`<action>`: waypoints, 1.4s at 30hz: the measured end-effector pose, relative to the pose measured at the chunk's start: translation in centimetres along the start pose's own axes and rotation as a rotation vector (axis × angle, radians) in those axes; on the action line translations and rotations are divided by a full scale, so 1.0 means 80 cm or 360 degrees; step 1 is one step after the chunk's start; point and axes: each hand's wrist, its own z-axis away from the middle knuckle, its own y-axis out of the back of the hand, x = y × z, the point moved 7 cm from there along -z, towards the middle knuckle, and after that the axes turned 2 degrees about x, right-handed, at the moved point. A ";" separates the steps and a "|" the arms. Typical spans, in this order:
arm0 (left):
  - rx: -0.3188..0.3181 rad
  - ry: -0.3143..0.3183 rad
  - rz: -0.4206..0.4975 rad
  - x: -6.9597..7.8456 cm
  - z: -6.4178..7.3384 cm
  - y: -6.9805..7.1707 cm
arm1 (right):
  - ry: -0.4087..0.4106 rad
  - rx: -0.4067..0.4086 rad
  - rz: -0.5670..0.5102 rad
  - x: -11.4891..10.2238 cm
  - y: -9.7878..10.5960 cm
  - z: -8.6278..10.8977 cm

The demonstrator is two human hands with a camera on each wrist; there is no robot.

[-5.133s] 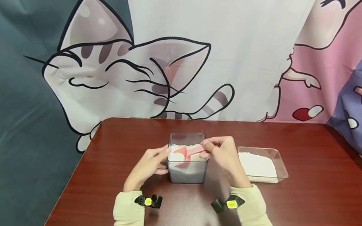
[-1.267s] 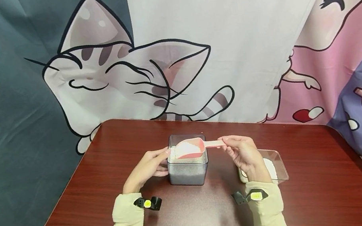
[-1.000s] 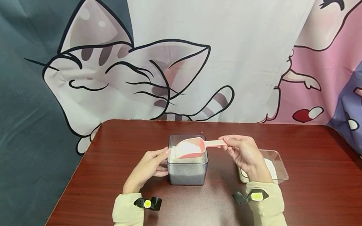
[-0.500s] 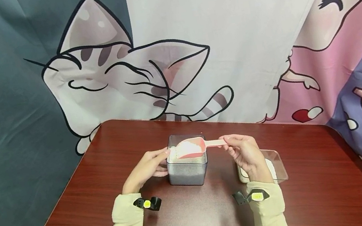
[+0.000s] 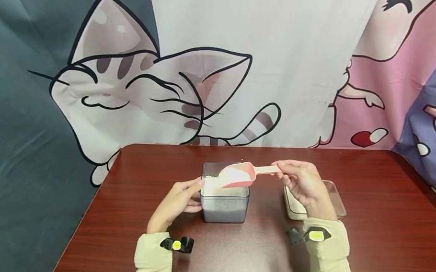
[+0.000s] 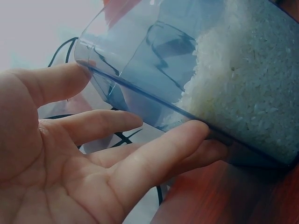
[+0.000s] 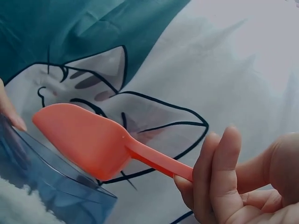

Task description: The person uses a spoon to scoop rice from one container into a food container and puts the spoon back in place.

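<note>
A tall clear grey plastic box (image 5: 226, 210) stands on the table, holding white rice (image 6: 252, 79). My left hand (image 5: 175, 206) rests at its left side; in the left wrist view the fingers are spread and fairly straight, their tips touching the wall and rim. Just above the box, a pink scoop (image 7: 88, 144) lies nearly level and carries a heap of rice, seen in the head view. My right hand (image 5: 305, 184) pinches the end of its handle (image 7: 159, 161) between thumb and fingers. The right wrist view shows only the scoop's outside.
A low clear tray (image 5: 335, 193) stands right of the box, partly hidden under my right hand and wrist. Both are on a reddish-brown wooden table (image 5: 109, 238). A cloth with a printed cartoon cat (image 5: 124, 99) hangs behind the table's far edge.
About five seconds ago the scoop was down in the box's rice; now it is raised and loaded. In the last half second it moved slightly right. My left hand has stayed put.
</note>
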 end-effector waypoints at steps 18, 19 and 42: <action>-0.0035 -0.0016 0.0003 -0.001 -0.001 -0.001 | 0.0026 0.0082 -0.0264 -0.047 0.083 0.028; -0.0037 -0.0019 -0.0003 -0.001 -0.001 -0.001 | 0.0022 0.0092 -0.0289 -0.049 0.088 0.031; -0.0043 -0.0004 0.0008 0.001 0.000 -0.002 | 0.0027 0.0195 -0.0587 -0.079 0.172 0.077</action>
